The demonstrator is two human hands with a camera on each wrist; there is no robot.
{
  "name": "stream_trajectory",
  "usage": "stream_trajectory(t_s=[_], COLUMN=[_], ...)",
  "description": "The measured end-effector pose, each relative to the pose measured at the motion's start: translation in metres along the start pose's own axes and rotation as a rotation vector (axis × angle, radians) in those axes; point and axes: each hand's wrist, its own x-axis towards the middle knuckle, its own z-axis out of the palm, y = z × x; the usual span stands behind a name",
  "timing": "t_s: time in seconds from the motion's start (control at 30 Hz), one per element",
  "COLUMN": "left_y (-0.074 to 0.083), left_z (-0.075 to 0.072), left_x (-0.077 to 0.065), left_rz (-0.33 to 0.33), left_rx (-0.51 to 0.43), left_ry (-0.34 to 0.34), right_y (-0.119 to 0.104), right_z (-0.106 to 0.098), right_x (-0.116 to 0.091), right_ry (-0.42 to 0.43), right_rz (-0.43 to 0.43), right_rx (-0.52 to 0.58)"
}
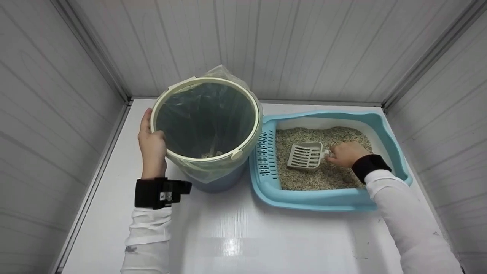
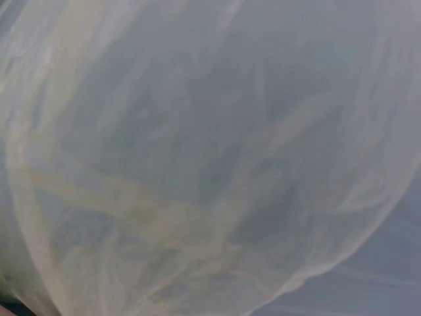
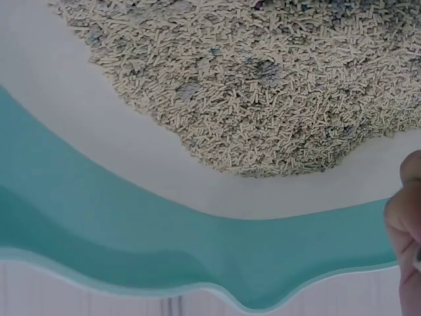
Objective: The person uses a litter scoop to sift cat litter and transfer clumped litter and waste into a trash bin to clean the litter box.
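Observation:
My left hand [image 1: 152, 148] grips the left side of the cream rim of a bucket [image 1: 224, 183], thumb at the rim and fingers along the outside. A thin translucent bag [image 1: 224, 72] lines the bucket and hangs over its rim; a little litter lies at the bottom. The bag's wrinkled film [image 2: 217, 145] fills most of the left wrist view. By its handle my right hand [image 1: 348, 153] holds a pale slotted litter scoop [image 1: 305, 155], over the pellet litter [image 1: 304, 180] in a blue litter box [image 1: 315, 201]. Curled fingers [image 3: 409, 214] show at the right wrist view's edge.
Bucket and litter box stand side by side on a white table [image 1: 228, 236], the box to the right. Grey panel walls [image 1: 289, 49] enclose the table at the back and both sides. A perforated ledge [image 1: 266, 152] runs along the box's left end.

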Motion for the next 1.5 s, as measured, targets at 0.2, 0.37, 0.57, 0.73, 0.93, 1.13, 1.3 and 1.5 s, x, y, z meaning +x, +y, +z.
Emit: stream_trajectory(t_s=[0.2,0.37,0.57,0.73,0.93,1.13,1.3,1.5], left_y=[-0.001,-0.002,-0.001,-0.001,-0.001,0.002,0.005,0.021], left_z=[0.001,0.0,0.001,0.001,0.001,-0.002,-0.005,-0.006], left_x=[0.0,-0.001,-0.002,-0.002,-0.001,-0.002,-0.006,-0.024], left_rz=[0.015,0.023,0.033,0.022,0.01,0.0,0.0,0.075], left_rx=[-0.006,-0.017,-0.014,-0.012,-0.025,-0.106,-0.136,0.014], left_ry=[0.003,0.002,-0.006,-0.004,-0.003,-0.042,-0.058,0.001], right_y=[0.004,0.002,0.003,0.009,0.014,0.008,0.01,0.013], right_z=[0.002,0.001,0.007,0.024,0.037,0.013,-0.001,-0.023], right_x=[0.001,-0.001,0.0,0.009,0.016,0.004,-0.005,-0.018], right_ry=[-0.128,-0.227,-0.312,-0.329,-0.297,-0.266,-0.199,-0.143], right_rz=[-0.008,0.054,0.092,0.099,0.091,0.077,0.091,0.099], right_rx=[0.019,0.077,0.106,0.104,0.13,0.228,0.245,0.257])
